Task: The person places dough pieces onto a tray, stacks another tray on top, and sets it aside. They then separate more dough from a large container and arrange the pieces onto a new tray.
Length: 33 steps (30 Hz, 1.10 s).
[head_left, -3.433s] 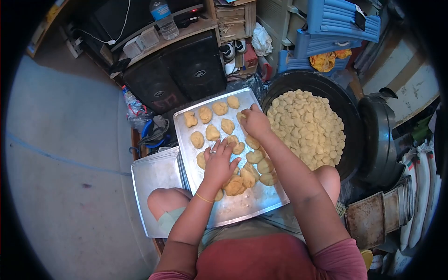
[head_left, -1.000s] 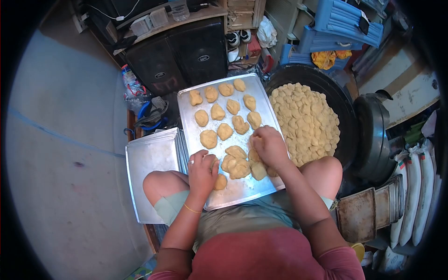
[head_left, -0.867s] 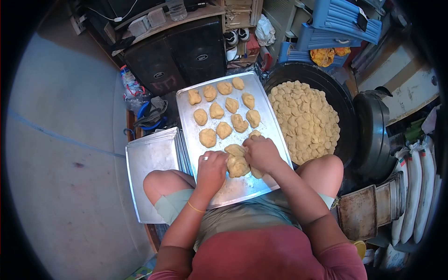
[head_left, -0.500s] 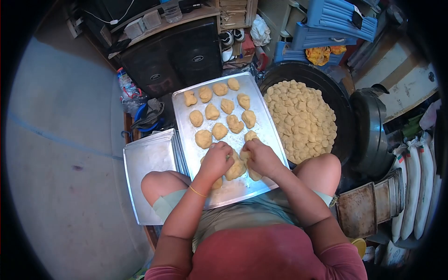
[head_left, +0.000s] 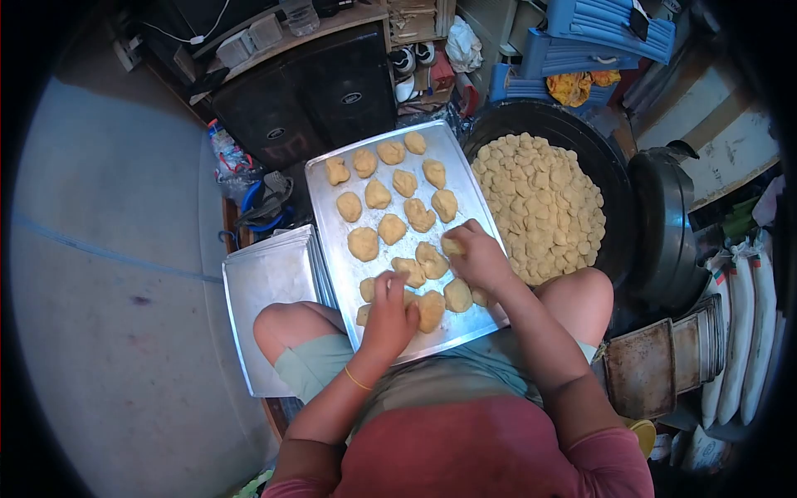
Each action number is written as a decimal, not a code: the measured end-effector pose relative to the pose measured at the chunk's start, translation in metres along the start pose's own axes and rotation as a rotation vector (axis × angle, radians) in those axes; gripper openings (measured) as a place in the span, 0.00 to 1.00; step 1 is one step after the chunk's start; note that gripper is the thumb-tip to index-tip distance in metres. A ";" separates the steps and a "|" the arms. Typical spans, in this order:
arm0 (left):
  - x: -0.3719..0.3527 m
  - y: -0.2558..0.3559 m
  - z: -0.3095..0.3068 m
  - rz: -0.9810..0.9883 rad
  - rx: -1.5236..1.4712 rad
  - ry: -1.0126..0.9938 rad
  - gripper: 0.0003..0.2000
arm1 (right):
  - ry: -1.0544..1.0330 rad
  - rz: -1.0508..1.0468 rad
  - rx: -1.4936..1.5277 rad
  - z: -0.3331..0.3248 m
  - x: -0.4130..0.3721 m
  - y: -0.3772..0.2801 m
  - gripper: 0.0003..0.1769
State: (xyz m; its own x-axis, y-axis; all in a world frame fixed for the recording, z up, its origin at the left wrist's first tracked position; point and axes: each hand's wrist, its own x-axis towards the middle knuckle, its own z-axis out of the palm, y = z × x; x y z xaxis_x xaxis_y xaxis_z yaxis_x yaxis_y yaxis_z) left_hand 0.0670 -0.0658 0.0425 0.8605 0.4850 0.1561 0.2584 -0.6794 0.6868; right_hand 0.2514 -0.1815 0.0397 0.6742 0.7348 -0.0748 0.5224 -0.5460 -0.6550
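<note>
A metal baking tray (head_left: 332, 178) rests across my lap, with lumps of pale yellow dough set out in rough rows on its far part. In my right hand (head_left: 483, 259), at the tray's right side, a small dough piece (head_left: 452, 246) is pinched between the fingertips. My left hand (head_left: 392, 317) is low over the near part, its thumb and fingers curled about a dough lump (head_left: 410, 298) that they partly hide. Beside it lies an oval dough lump (head_left: 430, 310). Two touching lumps, one of them a rounded dough piece (head_left: 431, 260), sit between my hands.
To the right stands a wide black tub (head_left: 610, 207) holding a large heap of dough pieces (head_left: 540, 207). Stacked metal trays (head_left: 270, 282) lie at the left. Browned pans (head_left: 641, 369) and long white sacks (head_left: 737, 332) are at the right. A black cabinet (head_left: 307, 108) stands behind.
My hands have moved apart from the large dough mass near the tray's front, which now shows as separate lumps. The right hand has moved up and right; the left has moved down.
</note>
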 end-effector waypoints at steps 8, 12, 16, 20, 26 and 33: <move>0.009 -0.005 -0.005 0.173 0.112 -0.026 0.10 | 0.074 -0.322 -0.230 0.006 -0.012 -0.016 0.25; 0.041 -0.010 0.008 0.195 0.230 -0.121 0.07 | -0.015 -0.295 -0.398 0.031 -0.010 -0.011 0.37; 0.044 -0.028 0.010 0.190 0.140 -0.165 0.07 | -0.020 -0.266 -0.442 0.026 -0.014 -0.005 0.36; 0.032 -0.031 -0.011 0.190 0.103 0.052 0.10 | 0.052 -0.346 -0.334 0.021 -0.012 -0.012 0.35; 0.015 -0.041 -0.041 -0.205 0.076 -0.163 0.23 | -0.198 -0.422 -0.242 0.024 0.004 -0.046 0.36; 0.017 -0.047 -0.017 -0.114 0.010 0.088 0.20 | -0.147 -0.477 -0.292 0.049 0.006 -0.041 0.30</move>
State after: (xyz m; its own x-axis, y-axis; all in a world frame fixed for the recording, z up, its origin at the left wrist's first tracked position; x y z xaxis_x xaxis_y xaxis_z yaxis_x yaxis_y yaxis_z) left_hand 0.0621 -0.0161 0.0248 0.7833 0.6058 0.1393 0.3574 -0.6222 0.6965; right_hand 0.2082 -0.1350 0.0296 0.2596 0.9638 0.0606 0.8875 -0.2134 -0.4083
